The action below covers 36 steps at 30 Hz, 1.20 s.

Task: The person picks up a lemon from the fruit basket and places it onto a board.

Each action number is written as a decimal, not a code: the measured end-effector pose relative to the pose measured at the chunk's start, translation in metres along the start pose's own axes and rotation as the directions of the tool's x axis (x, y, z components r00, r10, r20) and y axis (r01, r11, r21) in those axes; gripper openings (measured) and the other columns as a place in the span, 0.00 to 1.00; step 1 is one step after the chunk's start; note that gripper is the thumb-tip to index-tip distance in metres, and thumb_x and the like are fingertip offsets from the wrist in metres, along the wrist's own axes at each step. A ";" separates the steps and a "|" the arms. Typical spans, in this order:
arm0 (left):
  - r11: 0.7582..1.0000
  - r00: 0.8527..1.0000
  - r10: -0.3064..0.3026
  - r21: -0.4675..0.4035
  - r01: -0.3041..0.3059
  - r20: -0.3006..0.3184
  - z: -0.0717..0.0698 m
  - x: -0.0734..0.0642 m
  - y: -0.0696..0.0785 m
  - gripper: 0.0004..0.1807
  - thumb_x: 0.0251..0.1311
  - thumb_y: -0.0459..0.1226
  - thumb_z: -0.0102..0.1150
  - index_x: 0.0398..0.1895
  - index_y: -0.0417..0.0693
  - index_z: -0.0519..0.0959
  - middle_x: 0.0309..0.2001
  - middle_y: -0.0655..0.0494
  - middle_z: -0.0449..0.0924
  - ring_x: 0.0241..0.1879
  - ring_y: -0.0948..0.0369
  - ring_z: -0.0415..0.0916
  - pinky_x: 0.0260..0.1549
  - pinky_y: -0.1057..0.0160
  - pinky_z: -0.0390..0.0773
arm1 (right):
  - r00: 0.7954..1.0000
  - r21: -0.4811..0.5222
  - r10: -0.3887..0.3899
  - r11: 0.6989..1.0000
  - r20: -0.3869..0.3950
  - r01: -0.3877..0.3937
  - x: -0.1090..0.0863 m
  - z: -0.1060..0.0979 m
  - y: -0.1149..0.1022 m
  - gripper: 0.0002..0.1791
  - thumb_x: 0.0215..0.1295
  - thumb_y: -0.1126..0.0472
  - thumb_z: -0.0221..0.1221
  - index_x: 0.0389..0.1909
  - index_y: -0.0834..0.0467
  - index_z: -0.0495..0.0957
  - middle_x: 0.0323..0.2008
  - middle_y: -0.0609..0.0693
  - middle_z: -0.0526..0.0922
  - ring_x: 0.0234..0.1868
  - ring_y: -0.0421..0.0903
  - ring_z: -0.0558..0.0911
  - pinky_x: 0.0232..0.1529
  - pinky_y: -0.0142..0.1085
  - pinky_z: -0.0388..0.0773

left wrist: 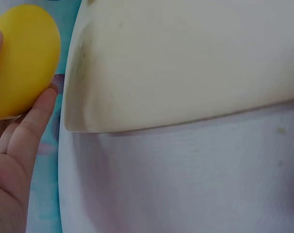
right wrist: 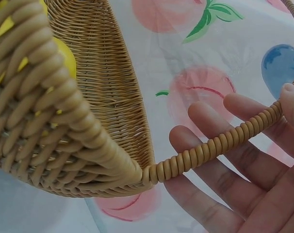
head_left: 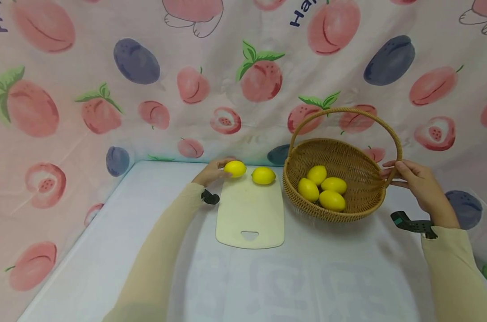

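Note:
At the far left corner of the cream cutting board (head_left: pixel 249 219), my left hand (head_left: pixel 213 173) holds a lemon (head_left: pixel 235 169) between thumb and fingers. In the left wrist view this lemon (left wrist: pixel 25 60) is at the upper left, beside the board's edge. A second lemon (head_left: pixel 263 175) lies on the board's far end. To the right, a wicker basket (head_left: pixel 340 152) leans toward me with several lemons (head_left: pixel 332 201) inside. My right hand (head_left: pixel 420 183) holds the basket's handle (right wrist: pixel 220 145) near its right base, thumb on one side and fairly straight fingers behind.
A white cloth (head_left: pixel 328 277) covers the table. Behind it hangs a fruit-print curtain (head_left: pixel 227 89), close to the far side of the basket and board. The board's handle slot (head_left: pixel 249 235) faces me.

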<state>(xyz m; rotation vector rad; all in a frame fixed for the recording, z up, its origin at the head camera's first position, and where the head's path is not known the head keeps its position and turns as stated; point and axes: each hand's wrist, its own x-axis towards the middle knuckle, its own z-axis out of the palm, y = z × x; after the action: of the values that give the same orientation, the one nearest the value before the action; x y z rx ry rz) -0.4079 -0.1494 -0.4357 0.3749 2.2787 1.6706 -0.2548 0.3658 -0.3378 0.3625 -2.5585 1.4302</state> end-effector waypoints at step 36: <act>0.992 0.993 -0.108 0.058 0.111 -0.046 0.012 0.008 -0.011 0.32 0.57 0.36 0.63 0.66 0.53 0.67 0.70 0.48 0.60 0.69 0.51 0.57 0.67 0.53 0.63 | 1.000 -0.003 0.002 1.000 0.000 -0.002 0.000 -0.001 0.001 0.15 0.74 0.56 0.41 0.47 0.53 0.77 0.34 0.31 0.83 0.39 0.25 0.80 0.36 0.19 0.77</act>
<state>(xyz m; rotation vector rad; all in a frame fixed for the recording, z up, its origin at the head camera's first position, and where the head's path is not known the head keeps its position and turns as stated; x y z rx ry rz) -0.4107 -0.1390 -0.4503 0.2245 2.3403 1.5736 -0.2552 0.3671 -0.3383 0.3602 -2.5612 1.4270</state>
